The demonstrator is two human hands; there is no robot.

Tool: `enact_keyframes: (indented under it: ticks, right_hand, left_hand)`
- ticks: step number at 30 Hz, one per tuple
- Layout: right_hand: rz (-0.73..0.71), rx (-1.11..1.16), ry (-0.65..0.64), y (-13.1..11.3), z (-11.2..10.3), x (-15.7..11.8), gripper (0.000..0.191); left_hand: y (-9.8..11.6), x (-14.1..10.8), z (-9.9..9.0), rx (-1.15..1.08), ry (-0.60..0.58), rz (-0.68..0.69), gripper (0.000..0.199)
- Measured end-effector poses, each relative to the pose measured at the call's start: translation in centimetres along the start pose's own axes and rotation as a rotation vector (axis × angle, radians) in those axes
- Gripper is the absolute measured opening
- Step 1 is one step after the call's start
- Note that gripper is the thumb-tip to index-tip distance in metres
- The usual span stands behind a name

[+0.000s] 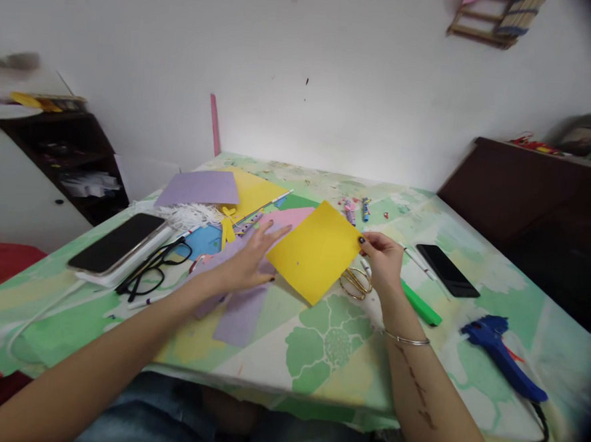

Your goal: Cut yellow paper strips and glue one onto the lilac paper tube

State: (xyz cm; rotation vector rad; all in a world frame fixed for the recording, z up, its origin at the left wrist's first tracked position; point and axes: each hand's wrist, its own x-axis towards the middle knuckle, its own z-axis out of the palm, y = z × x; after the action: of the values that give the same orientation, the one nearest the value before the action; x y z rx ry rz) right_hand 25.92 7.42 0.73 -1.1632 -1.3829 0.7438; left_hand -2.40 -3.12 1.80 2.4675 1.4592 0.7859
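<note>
A square sheet of yellow paper (316,252) is held up above the table, one corner toward me. My right hand (382,256) pinches its right corner between thumb and finger. Near the sheet's left corner, my left hand (255,262) has its fingers spread over the purple paper (242,314); whether a fingertip touches the purple paper is unclear. Pink paper (300,214) lies partly hidden behind the yellow sheet. Gold-handled scissors (356,283) show between the sheet and my right wrist.
A phone on a white box (118,243) and black glasses (155,272) lie left. White shreds (190,218) and more paper are behind. Rightward are a green marker (420,303), another phone (447,270) and a blue glue gun (505,357) with its cord.
</note>
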Motion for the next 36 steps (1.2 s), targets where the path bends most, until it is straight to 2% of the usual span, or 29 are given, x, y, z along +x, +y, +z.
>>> enact_keyframes:
  ticks: [2, 3, 6, 8, 11, 14, 18, 20, 25, 28, 31, 34, 36]
  right_hand:
    - [-0.015, 0.023, -0.009, -0.2, 0.0, -0.1, 0.024]
    - [-0.025, 0.033, -0.009, -0.2, 0.0, -0.1, 0.024]
    - [-0.040, 0.048, -0.011, -0.6, 0.1, -0.3, 0.028]
    - [-0.040, 0.045, -0.023, -1.0, 0.1, -0.5, 0.034]
    - [-0.051, 0.034, -0.084, -1.8, 0.2, -1.1, 0.049]
    - [-0.100, 0.022, -0.260, -2.5, 0.7, -1.9, 0.067]
    - [-0.142, 0.000, -0.590, -2.4, 2.1, -3.2, 0.067]
    - [-0.105, 0.005, -0.666, -1.9, 2.8, -3.7, 0.064]
    - [-0.068, 0.079, -0.614, -0.9, 3.5, -4.1, 0.044]
    - [-0.042, 0.084, -0.630, -0.7, 3.3, -4.0, 0.043]
    - [-0.039, 0.046, -0.655, -0.5, 3.4, -4.3, 0.045]
    - [-0.059, 0.000, -0.645, -0.2, 3.7, -4.4, 0.029]
    - [-0.067, -0.036, -0.637, 0.0, 3.8, -4.4, 0.018]
  left_hand:
    - [0.0, 0.5, -0.1, -0.128, -0.094, 0.078, 0.082]
    - [-0.1, 0.6, 0.0, -0.201, -0.092, 0.078, 0.074]
    - [-0.7, 0.9, 0.7, -0.398, 0.031, -0.031, 0.039]
    - [-1.1, 0.8, 1.2, -0.472, 0.109, -0.118, 0.023]
    - [-1.6, 0.4, 1.6, -0.549, 0.215, -0.204, 0.030]
    - [-1.7, 0.0, 1.6, -0.640, 0.288, -0.286, 0.040]
    - [-1.4, -0.1, 1.6, -0.720, 0.303, -0.355, 0.043]
    - [-1.3, -0.1, 1.7, -0.742, 0.310, -0.373, 0.042]
    - [-1.1, -0.1, 1.6, -0.770, 0.324, -0.401, 0.043]
    - [-1.0, -0.1, 1.6, -0.832, 0.297, -0.407, 0.043]
    - [-0.5, -0.2, 2.0, -0.934, 0.232, -0.419, 0.046]
    - [0.0, -0.3, 2.6, -0.956, 0.115, -0.489, 0.046]
    - [0.2, -0.3, 2.8, -0.933, 0.016, -0.582, 0.042]
